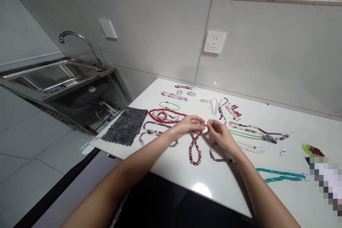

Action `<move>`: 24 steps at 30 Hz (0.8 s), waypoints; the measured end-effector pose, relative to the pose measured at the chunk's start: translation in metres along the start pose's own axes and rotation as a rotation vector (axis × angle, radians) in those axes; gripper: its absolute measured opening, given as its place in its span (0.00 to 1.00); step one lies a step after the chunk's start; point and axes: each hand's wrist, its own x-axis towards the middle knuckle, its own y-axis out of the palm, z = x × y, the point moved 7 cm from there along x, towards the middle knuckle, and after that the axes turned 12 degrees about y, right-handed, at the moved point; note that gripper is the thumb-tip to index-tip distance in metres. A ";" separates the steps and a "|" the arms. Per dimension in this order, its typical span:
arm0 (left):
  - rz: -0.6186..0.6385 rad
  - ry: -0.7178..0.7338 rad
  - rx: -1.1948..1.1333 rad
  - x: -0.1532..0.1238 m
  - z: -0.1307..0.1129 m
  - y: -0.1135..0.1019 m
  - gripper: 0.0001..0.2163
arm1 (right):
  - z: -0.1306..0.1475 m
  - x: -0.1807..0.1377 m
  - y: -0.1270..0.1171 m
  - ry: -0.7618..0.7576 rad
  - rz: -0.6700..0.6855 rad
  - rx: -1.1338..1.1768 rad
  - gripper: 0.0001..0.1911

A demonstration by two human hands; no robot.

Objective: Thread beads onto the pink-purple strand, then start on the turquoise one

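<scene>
My left hand (pixel 192 124) and my right hand (pixel 217 132) meet over the middle of the white table, fingertips pinched close together. Below them a strand of dark pink and maroon beads (pixel 195 151) crosses over itself and forms a loop on the tabletop. Its upper end runs up to my fingers, which appear to grip the cord ends; the cord itself is too fine to make out. Left of my left hand is a red bead necklace (pixel 152 115). A short strand of mixed beads (pixel 217 158) lies beneath my right wrist, partly hidden.
A dark grey cloth (pixel 125 126) lies at the table's left end. Green bead strands (pixel 247 134) and a turquoise strand (pixel 284 179) are on the right, near a green dish (pixel 312 150) of dark red beads. A steel sink (pixel 53 76) stands beyond the left edge.
</scene>
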 end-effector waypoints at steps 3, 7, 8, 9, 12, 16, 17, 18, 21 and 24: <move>-0.037 0.100 0.110 0.001 -0.005 -0.001 0.20 | -0.004 0.001 0.000 0.059 0.010 0.050 0.16; -0.100 0.208 0.299 0.003 -0.014 0.000 0.17 | -0.004 0.001 0.000 0.093 0.022 0.099 0.18; -0.111 0.228 0.334 0.004 -0.015 0.001 0.16 | -0.005 0.001 0.000 0.098 0.020 0.106 0.18; -0.123 0.247 0.362 0.004 -0.016 0.001 0.15 | -0.005 0.001 0.000 0.104 0.018 0.112 0.18; -0.169 0.303 0.427 0.003 -0.019 0.001 0.14 | -0.006 0.002 0.001 0.115 0.011 0.120 0.18; -0.203 0.382 0.520 -0.002 -0.025 0.004 0.13 | -0.011 0.003 0.002 0.136 -0.007 0.137 0.18; -0.203 0.400 0.547 -0.004 -0.027 0.006 0.13 | -0.012 0.003 0.002 0.143 -0.013 0.144 0.18; -0.203 0.417 0.575 -0.005 -0.030 0.007 0.12 | -0.013 0.003 0.003 0.148 -0.018 0.152 0.18; -0.197 0.454 0.646 -0.007 -0.036 0.011 0.11 | -0.014 0.002 0.002 0.159 -0.039 0.167 0.19; -0.208 0.467 0.685 -0.008 -0.040 0.013 0.11 | -0.013 0.000 0.001 0.173 -0.067 0.172 0.22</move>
